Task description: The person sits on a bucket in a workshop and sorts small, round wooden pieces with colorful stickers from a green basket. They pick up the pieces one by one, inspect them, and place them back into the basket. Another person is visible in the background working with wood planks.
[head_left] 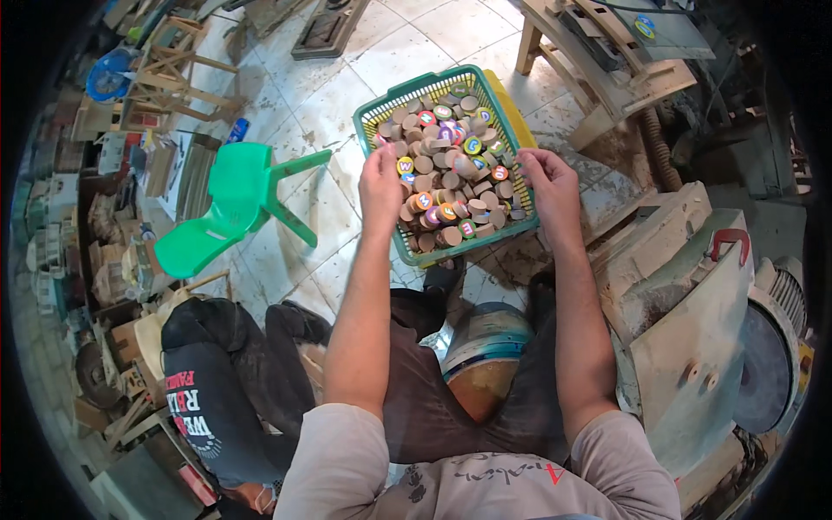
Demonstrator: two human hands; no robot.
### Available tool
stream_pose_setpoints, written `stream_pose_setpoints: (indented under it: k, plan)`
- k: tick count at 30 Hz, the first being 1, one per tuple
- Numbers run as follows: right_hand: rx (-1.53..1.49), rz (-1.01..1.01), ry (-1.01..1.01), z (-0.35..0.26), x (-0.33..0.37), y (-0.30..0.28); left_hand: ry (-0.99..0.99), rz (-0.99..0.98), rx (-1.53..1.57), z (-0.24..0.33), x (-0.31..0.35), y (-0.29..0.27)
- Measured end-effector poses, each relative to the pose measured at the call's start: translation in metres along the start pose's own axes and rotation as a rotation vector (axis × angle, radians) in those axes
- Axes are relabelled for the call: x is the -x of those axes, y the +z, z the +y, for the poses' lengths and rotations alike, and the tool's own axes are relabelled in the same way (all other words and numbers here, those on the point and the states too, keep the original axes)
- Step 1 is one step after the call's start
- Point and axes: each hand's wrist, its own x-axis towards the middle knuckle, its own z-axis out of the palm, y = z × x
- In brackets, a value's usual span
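A green plastic basket (472, 246) with slatted sides is in front of me, heaped with small round wooden discs (451, 180). Most discs are plain brown; some have coloured faces in yellow, orange, green, red or purple. My left hand (381, 189) is closed on the basket's left rim, its fingertips partly hidden. On the opposite side, my right hand (552, 184) grips the right rim between thumb and fingers. A yellow plastic edge (511, 108) shows beneath and beyond the basket's right side.
A green plastic chair (234, 208) lies tipped over at left. Beside my left arm sits a person in a dark shirt (217, 381). A machine with a grey disc (763, 368) stands at right, a wooden bench (607, 65) at far right. A round container (484, 364) is between my legs.
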Motion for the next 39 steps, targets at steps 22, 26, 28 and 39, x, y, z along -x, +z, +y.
stream_pose_setpoints:
  k: [22, 26, 28, 39]
  plan:
    - [-0.025, -0.081, 0.067, -0.007, 0.007, 0.01, 0.406, 0.019, -0.099, 0.032, 0.057, 0.061]
    - [0.039, -0.077, 0.061, -0.005, 0.004, 0.008, 0.309, 0.191, -0.273, 0.01, 0.06, 0.049]
    - [0.043, -0.08, 0.065, -0.002, 0.004, 0.011, 0.253, 0.201, -0.311, -0.008, 0.068, 0.048]
    - [0.133, -0.199, 0.006, 0.001, 0.01, 0.021, 0.2, 0.157, 0.035, 0.017, 0.073, 0.069]
